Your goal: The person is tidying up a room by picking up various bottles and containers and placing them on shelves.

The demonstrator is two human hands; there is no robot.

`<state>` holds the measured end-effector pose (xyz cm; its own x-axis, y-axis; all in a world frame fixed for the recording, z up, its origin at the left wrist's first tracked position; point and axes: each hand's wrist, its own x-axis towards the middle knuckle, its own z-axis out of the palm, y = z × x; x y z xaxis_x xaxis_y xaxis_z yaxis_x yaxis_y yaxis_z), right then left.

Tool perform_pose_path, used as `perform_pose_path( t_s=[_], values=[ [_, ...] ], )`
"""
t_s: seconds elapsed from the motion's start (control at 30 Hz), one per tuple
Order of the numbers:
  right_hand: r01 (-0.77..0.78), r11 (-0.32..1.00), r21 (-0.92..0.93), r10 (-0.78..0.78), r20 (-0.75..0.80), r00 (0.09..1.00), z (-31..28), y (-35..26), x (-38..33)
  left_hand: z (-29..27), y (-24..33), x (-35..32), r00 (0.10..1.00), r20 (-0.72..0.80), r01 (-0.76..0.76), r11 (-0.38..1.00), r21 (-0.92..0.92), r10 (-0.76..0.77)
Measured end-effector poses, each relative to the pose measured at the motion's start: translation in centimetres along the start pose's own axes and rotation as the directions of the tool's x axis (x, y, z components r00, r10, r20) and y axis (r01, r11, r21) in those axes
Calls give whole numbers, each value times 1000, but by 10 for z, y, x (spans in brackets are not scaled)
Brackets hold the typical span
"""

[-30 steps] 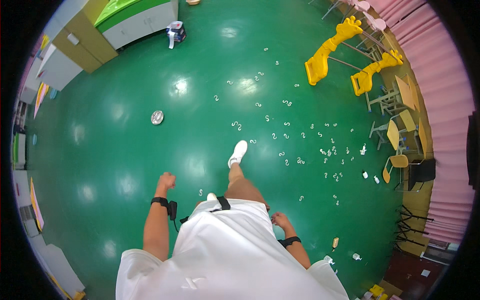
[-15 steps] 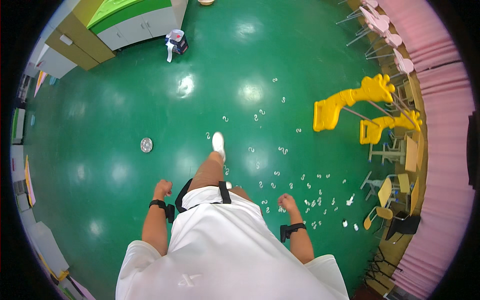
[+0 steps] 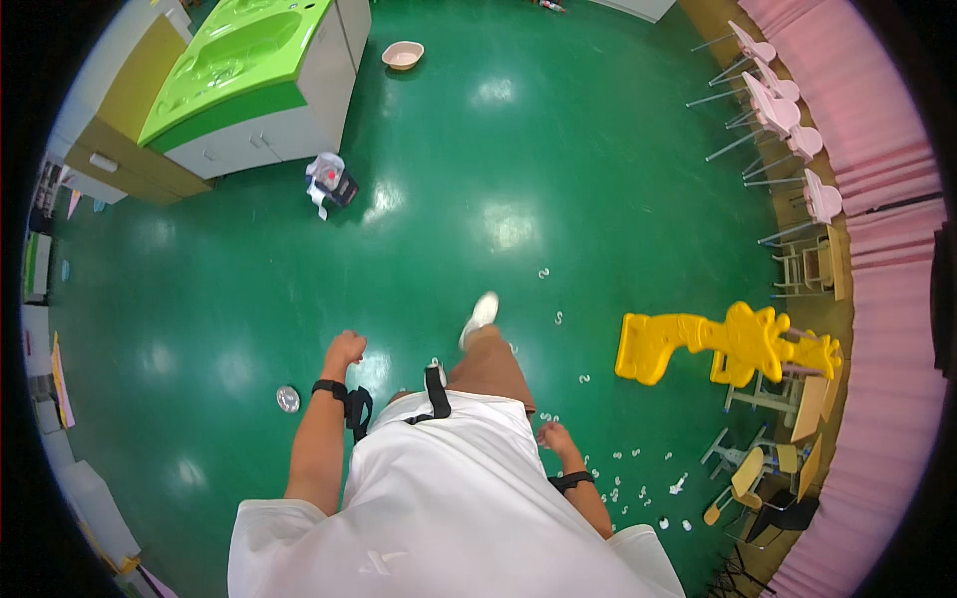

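My left hand point(image 3: 346, 349) hangs in front of my left side, its fingers curled into a loose fist with nothing visible in it. Lower, beside my right hip, is my right hand point(image 3: 554, 437), fingers slightly bent and apart, holding nothing that I can see. Both wrists carry black straps. White S-shaped pieces point(image 3: 558, 318) lie scattered over the green floor, most thickly beyond my right hand. A round silver dish point(image 3: 288, 399) rests on the floor to the left of my left forearm. One white shoe point(image 3: 481, 314) is stretched forward in a stride.
Ahead on the left stand a bright green sink unit point(image 3: 299, 95), a bin point(image 3: 334, 184) and a pale basin point(image 3: 403, 56). A yellow giraffe-shaped play frame point(image 3: 653, 349) is at the right. Pink chairs point(image 3: 773, 105) and wooden-topped desks point(image 3: 809, 409) line the pink curtain.
I have walked forward: the sink unit, bin and basin are nearer, and the scattered pieces and dish have slid back. The other foot now leads. My left hand has swung forward, my right hand back.
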<state>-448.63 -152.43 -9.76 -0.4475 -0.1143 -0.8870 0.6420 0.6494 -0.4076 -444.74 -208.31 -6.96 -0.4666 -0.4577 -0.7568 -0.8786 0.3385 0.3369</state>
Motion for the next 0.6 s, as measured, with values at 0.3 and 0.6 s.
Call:
perform_pose_path(
  t_s=[0.3, 0.6],
  values=[
    [-99, 993, -61, 103, 80, 991, -147, -284, 205, -113, 171, 172, 991, -61, 124, 990, 63, -121],
    [297, 868, -399, -345, -53, 937, -309, -676, 370, -193, 326, 321, 969, 50, 247, 944, -219, -242]
  ],
)
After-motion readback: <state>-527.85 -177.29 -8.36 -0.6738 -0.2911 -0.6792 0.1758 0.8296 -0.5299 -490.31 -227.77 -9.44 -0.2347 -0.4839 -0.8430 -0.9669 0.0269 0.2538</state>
